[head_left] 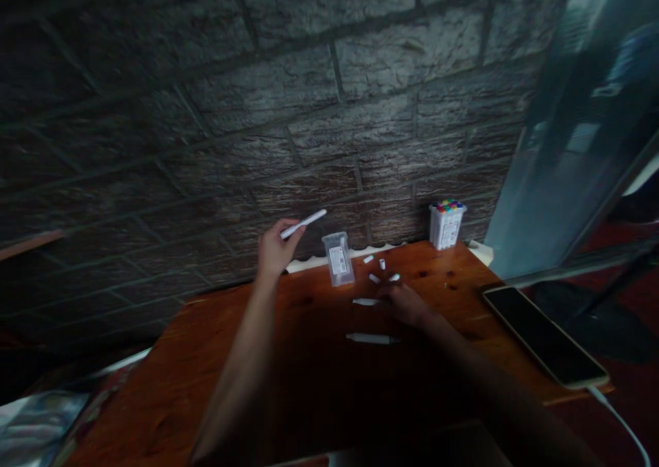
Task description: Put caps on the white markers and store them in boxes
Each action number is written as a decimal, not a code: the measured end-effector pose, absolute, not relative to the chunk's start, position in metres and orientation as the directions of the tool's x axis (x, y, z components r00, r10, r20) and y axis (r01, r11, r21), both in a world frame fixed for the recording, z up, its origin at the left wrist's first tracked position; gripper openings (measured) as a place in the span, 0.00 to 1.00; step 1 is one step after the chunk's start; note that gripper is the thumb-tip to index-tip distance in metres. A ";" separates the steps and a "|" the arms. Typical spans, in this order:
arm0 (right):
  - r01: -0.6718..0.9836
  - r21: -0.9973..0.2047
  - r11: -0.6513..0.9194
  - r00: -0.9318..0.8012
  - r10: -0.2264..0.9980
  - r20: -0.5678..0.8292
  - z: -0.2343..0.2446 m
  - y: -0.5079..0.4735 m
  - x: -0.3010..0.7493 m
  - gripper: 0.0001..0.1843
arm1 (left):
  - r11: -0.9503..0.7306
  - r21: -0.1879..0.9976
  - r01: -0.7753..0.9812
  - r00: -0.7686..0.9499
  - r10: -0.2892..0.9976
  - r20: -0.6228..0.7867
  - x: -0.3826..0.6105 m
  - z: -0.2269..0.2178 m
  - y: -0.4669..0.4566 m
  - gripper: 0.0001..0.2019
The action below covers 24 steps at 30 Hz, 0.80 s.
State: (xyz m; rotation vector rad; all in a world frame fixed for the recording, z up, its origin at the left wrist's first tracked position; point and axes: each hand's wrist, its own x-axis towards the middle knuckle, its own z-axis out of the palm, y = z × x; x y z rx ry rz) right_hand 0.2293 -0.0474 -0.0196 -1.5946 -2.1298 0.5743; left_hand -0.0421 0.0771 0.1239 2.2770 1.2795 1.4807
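Observation:
My left hand (pixel 274 248) is raised above the wooden table (pixel 216 371) with its fingers closed on a white marker pen (pixel 303 223) that points up and to the right. My right hand (pixel 406 303) rests low on the table, fingers curled at the end of a white marker (pixel 364 302); whether it grips it is unclear. Another white marker (pixel 371 339) lies nearer to me. Three small white caps (pixel 381 269) are scattered just beyond my right hand. A clear plastic case (pixel 338 258) stands behind them.
A box of colour-capped markers (pixel 447 224) stands at the table's back right, against the dark brick wall. A tablet with a dark screen (pixel 544 336) lies at the right edge, a white cable (pixel 620 419) trailing from it. A glass panel rises at the right.

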 end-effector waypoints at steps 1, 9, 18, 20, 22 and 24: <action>0.789 -0.559 0.256 -0.252 0.964 0.085 -0.021 -0.047 0.229 0.12 | -0.615 0.501 0.609 0.163 0.715 0.679 -0.036 0.127 0.088 0.15; 0.796 -0.560 0.232 -0.208 0.972 0.107 -0.023 -0.048 0.223 0.11 | -0.502 0.466 0.729 0.259 0.832 0.491 -0.006 0.117 0.126 0.11; 0.719 -0.661 0.217 -0.082 0.970 0.230 -0.027 -0.041 0.212 0.18 | -0.491 0.601 0.630 0.233 0.858 0.457 -0.005 0.104 0.145 0.10; 0.700 -0.690 0.185 -0.052 0.976 0.209 -0.028 -0.037 0.208 0.19 | -0.498 0.593 0.633 0.213 0.848 0.485 -0.001 0.103 0.146 0.10; 0.704 -0.698 0.131 -0.010 0.984 0.175 -0.023 -0.031 0.202 0.22 | -0.506 0.570 0.647 0.184 0.830 0.527 0.003 0.105 0.145 0.11; 0.731 -0.679 0.074 0.030 0.990 0.139 -0.015 -0.021 0.192 0.30 | -0.510 0.534 0.674 0.160 0.807 0.569 0.006 0.109 0.142 0.11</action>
